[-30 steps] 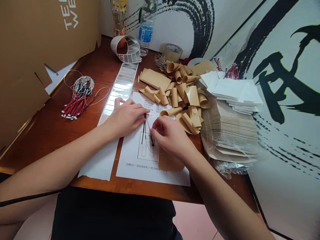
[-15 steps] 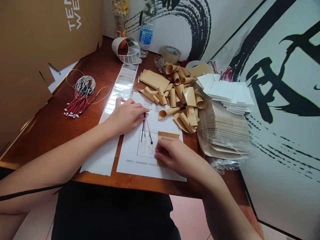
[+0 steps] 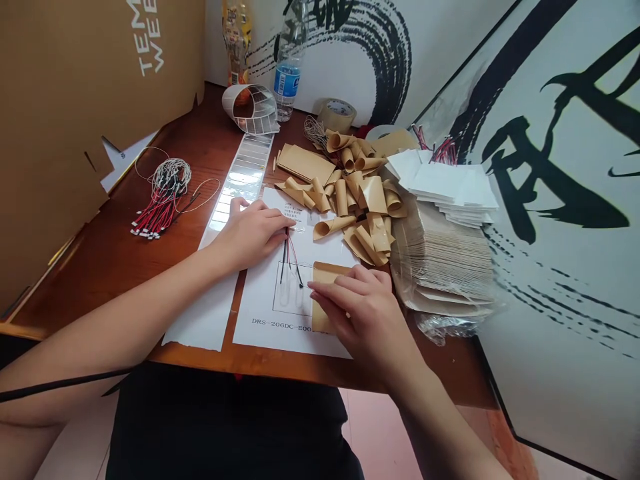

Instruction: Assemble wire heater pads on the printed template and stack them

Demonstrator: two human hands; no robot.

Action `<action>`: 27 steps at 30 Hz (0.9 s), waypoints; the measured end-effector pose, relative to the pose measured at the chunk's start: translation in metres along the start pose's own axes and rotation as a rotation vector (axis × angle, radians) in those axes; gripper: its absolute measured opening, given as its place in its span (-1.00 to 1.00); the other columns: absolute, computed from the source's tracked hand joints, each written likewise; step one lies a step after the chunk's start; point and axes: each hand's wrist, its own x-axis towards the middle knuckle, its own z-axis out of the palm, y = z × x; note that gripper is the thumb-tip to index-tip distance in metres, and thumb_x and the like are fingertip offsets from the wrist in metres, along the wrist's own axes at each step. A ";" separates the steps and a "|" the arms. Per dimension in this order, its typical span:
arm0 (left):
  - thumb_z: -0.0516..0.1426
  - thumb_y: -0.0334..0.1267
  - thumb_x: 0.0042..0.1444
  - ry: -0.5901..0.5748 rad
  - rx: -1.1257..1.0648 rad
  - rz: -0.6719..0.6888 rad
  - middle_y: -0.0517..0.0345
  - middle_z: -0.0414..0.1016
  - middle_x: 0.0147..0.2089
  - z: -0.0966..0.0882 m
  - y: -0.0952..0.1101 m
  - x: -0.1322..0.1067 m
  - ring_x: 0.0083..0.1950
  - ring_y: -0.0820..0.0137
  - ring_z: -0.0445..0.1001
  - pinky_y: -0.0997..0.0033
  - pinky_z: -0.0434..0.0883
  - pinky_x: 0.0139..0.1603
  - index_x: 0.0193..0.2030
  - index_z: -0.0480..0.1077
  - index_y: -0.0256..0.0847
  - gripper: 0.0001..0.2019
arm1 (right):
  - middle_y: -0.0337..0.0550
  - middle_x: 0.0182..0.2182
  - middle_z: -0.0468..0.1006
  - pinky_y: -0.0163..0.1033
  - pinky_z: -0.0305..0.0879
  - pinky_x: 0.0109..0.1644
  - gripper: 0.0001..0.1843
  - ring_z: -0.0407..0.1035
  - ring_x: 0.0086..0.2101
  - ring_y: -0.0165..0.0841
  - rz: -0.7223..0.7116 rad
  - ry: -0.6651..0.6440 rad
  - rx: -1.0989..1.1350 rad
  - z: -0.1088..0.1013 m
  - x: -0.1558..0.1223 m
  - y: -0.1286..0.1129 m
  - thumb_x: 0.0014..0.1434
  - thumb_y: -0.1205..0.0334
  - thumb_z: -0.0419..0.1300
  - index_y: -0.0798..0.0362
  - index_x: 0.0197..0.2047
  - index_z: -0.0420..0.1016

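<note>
My left hand (image 3: 250,233) lies flat on a white printed sheet (image 3: 260,313), its fingertips on the top end of a thin red-and-black wire lead (image 3: 289,257). The lead runs down the sheet onto a printed outline and ends near a black tip. My right hand (image 3: 363,313) presses its fingers on a flat brown kraft paper piece (image 3: 325,293), just right of the lead. The paper's lower part is partly covered by that hand. Printed letters along the sheet's bottom run under the paper.
Curled kraft paper pieces (image 3: 350,193) are heaped beyond the sheet. To the right are white cards (image 3: 445,187) above a bagged kraft stack (image 3: 445,260). A red-and-black wire bundle (image 3: 163,207) and a label strip (image 3: 240,180) lie left on the wooden table (image 3: 100,300).
My right hand has left the lead and moved right and nearer me, taking the kraft paper piece to beside the lead. My left hand has stayed in place.
</note>
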 end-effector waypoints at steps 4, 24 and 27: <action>0.03 -0.20 0.44 0.003 -0.002 -0.002 0.08 0.69 0.09 0.000 0.000 0.000 0.13 0.08 0.44 -0.12 0.02 0.22 0.17 0.55 -0.04 -0.68 | -0.27 -0.57 0.47 -0.11 0.10 -0.16 -0.84 0.22 -0.39 -0.32 -0.077 0.097 -0.053 0.008 -0.003 -0.009 0.41 0.33 0.23 0.08 -0.09 0.68; 0.18 -0.01 0.34 -0.005 0.003 0.002 0.10 0.68 0.11 -0.004 0.002 0.001 0.15 0.07 0.45 -0.09 0.01 0.22 0.12 0.57 -0.05 -0.67 | 0.02 0.05 0.71 0.10 0.46 0.25 -0.72 0.60 0.07 -0.22 -0.177 -0.010 0.103 0.038 -0.008 -0.009 0.35 0.56 0.05 0.03 -0.12 0.49; 0.19 0.00 0.31 -0.009 0.003 0.009 0.11 0.68 0.10 -0.005 0.002 0.000 0.14 0.07 0.45 -0.11 0.02 0.21 0.13 0.57 -0.07 -0.64 | 0.02 0.04 0.70 0.10 0.47 0.27 -0.69 0.60 0.07 -0.22 -0.174 -0.025 0.110 0.038 -0.007 -0.009 0.32 0.59 0.03 0.04 -0.12 0.47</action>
